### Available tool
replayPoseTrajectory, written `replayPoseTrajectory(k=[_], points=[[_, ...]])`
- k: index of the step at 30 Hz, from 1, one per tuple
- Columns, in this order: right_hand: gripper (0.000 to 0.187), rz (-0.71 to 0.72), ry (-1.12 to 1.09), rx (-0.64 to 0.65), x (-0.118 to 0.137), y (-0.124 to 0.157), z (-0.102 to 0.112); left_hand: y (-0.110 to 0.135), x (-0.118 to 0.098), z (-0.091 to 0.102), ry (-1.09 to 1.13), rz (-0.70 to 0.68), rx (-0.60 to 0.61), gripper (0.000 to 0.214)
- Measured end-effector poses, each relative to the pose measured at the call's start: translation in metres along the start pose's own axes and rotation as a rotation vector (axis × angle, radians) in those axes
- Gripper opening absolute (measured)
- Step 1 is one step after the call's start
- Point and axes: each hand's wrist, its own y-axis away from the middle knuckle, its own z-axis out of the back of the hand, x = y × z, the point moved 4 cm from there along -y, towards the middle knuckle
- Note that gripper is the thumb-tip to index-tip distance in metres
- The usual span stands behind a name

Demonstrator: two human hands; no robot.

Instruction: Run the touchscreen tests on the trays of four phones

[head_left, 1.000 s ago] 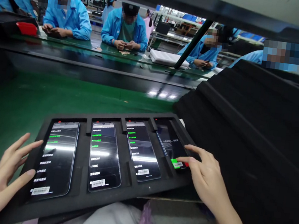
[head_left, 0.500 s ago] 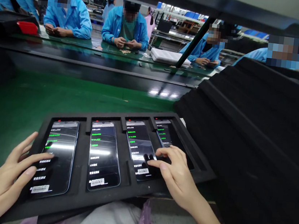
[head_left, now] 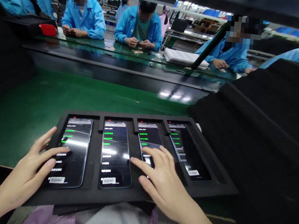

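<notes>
A black foam tray (head_left: 139,194) holds several smartphones in a row, their dark screens lit with lists of green and white text and each bearing a small label low down. My left hand (head_left: 29,171) lies at the tray's left end, its index finger stretched over the leftmost smartphone (head_left: 74,161). My right hand (head_left: 162,177) is open, with the index fingertip at the right edge of the second smartphone (head_left: 116,148). It covers much of the third smartphone (head_left: 151,132). The rightmost smartphone (head_left: 192,153) lies untouched in its slot.
Stacked black foam trays (head_left: 266,141) rise steeply on the right, with another dark stack (head_left: 7,51) on the left. Beneath lies a green worktop (head_left: 46,88). Across a dark rail, people in blue coats (head_left: 88,21) work near a red bin (head_left: 47,29) and white foam trays (head_left: 183,57).
My right hand has shifted left, from over the third smartphone to the second one's edge, uncovering the rightmost. My left hand keeps its place over the leftmost smartphone. The whole view has swung left.
</notes>
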Motion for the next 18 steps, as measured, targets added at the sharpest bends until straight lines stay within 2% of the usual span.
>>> replayPoseTrajectory(k=[4, 7, 9, 12, 15, 18], points=[[0.036, 0.134, 0.003, 0.126, 0.022, -0.018, -0.011, 0.000, 0.007, 0.001, -0.089, -0.106, 0.012, 0.034], [0.035, 0.183, 0.038, 0.151, 0.026, -0.024, -0.015, 0.001, 0.014, 0.002, -0.134, -0.143, 0.014, 0.034], [0.035, 0.222, 0.059, 0.123, 0.026, -0.023, -0.015, 0.003, 0.016, 0.003, -0.127, -0.137, -0.016, 0.035], [0.036, 0.248, 0.075, 0.015, 0.018, -0.017, -0.013, 0.007, 0.014, 0.004, -0.083, -0.145, -0.073, 0.036], [0.038, 0.200, 0.067, -0.104, 0.002, -0.008, -0.013, 0.009, 0.011, 0.005, -0.046, -0.159, -0.107, 0.038], [0.038, 0.115, 0.062, -0.161, -0.015, 0.001, -0.012, 0.010, 0.010, 0.005, -0.047, -0.183, -0.116, 0.039]])
